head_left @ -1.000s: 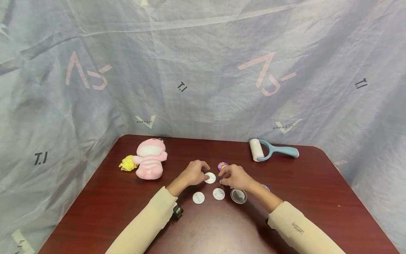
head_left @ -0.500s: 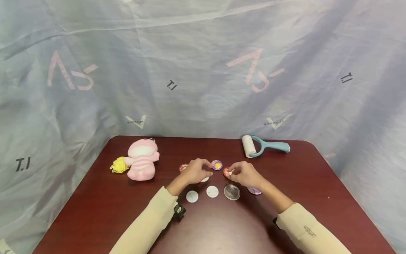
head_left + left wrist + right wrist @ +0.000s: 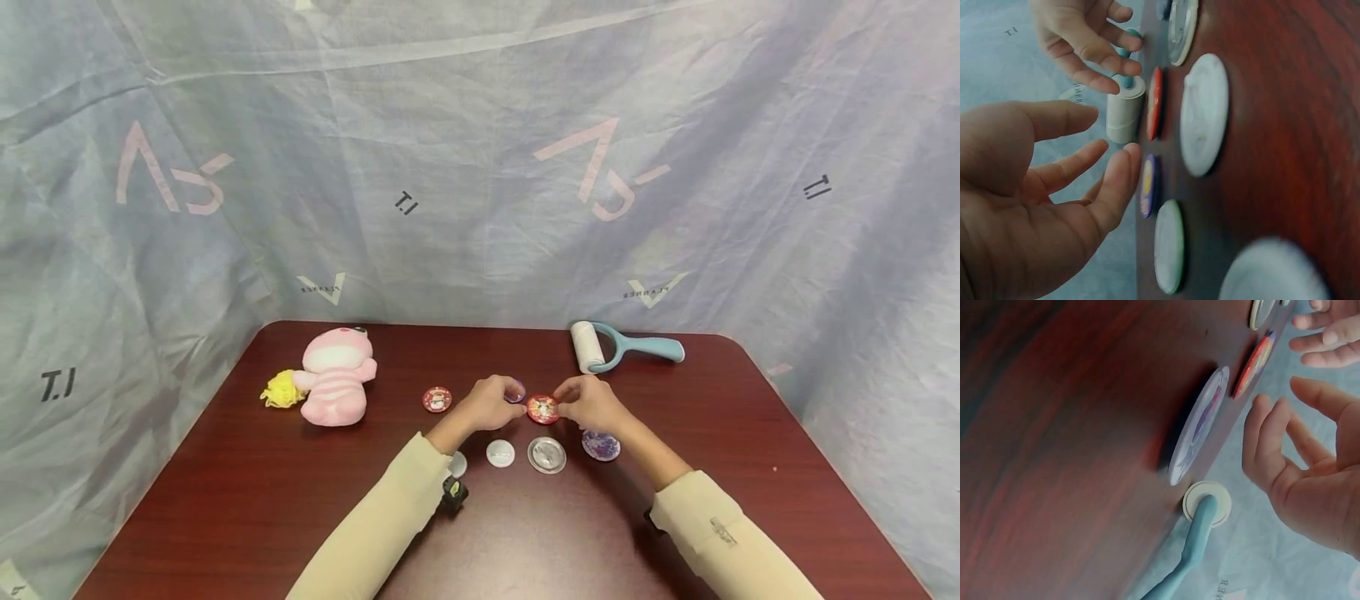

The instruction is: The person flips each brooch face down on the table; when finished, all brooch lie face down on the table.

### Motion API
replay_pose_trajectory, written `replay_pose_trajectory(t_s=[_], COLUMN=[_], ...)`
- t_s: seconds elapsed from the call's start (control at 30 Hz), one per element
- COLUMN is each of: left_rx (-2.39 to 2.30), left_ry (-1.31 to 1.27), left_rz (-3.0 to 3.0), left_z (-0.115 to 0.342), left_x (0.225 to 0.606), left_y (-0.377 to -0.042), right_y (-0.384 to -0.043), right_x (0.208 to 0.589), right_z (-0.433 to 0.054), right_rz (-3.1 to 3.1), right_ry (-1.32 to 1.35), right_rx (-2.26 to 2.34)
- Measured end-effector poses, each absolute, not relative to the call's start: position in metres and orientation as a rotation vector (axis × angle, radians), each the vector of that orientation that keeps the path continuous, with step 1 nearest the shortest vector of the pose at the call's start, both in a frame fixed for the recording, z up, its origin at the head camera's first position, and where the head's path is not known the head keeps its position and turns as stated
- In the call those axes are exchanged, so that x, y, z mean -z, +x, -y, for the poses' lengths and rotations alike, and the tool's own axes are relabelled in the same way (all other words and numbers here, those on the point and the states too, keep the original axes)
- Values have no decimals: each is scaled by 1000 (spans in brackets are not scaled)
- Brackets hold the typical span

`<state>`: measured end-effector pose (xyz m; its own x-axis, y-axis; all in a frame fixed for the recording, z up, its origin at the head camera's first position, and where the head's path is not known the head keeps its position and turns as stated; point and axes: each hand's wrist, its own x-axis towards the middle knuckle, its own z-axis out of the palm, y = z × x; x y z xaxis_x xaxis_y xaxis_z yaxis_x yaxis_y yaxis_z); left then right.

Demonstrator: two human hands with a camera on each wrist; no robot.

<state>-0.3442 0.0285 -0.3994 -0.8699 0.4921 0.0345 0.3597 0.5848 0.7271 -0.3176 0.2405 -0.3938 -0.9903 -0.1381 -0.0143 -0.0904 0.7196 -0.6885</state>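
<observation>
A red badge (image 3: 542,409) lies face up on the table between the two hands. My left hand (image 3: 495,402) hovers just left of it, thumb and fingers spread apart with nothing between them. On the badge's other side is my right hand (image 3: 588,402), its fingers loosely bent and holding nothing in the right wrist view. A small purple-and-yellow badge (image 3: 1149,185) lies near the left fingertips, partly covered in the head view. Beside it, the left wrist view has a green-rimmed badge (image 3: 1169,247), hidden from the head camera. A larger purple badge (image 3: 1199,428) lies by the right wrist.
Nearer the person lie a white-backed badge (image 3: 500,453) and a silver-backed one (image 3: 547,455). Another red badge (image 3: 437,399) is further left. A pink plush toy (image 3: 337,379) and yellow mesh puff (image 3: 283,389) sit left; a blue-handled lint roller (image 3: 630,345) lies back right.
The right hand's fingers have come off the red badge and moved slightly right. My left hand has shifted right towards that badge, uncovering the left red badge. Earlier, the head view turned slightly.
</observation>
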Motion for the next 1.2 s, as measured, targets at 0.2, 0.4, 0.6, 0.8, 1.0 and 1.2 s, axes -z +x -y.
replay_pose_trajectory(t_s=[0.2,0.4,0.6,0.8,1.0,1.2], left_rx=[-1078,-1042,-1042,-1090,-1060,-1049], left_ry=[683,625,556,537,505,496], left_rz=[-2689,-2674,-2685,-2690,-2710,-2701], left_z=[-38,-44,-47,-50,-51,-53], left_x=[408,413,411,409,411,412], left_y=[-347,-347,-345,-346,-348,-348], right_y=[-321,-323,-326,-328,-330,-329], right_x=[394,397,401,400,401,403], right_z=[-240,-237,-233,-231,-230,-229], right_rz=[-2822,-2786,-2751,-2768,-2755,-2756], right_ry=[-132,-71,-43,4,17,44], right_rx=[1074,1093,1124,1141,1147,1148])
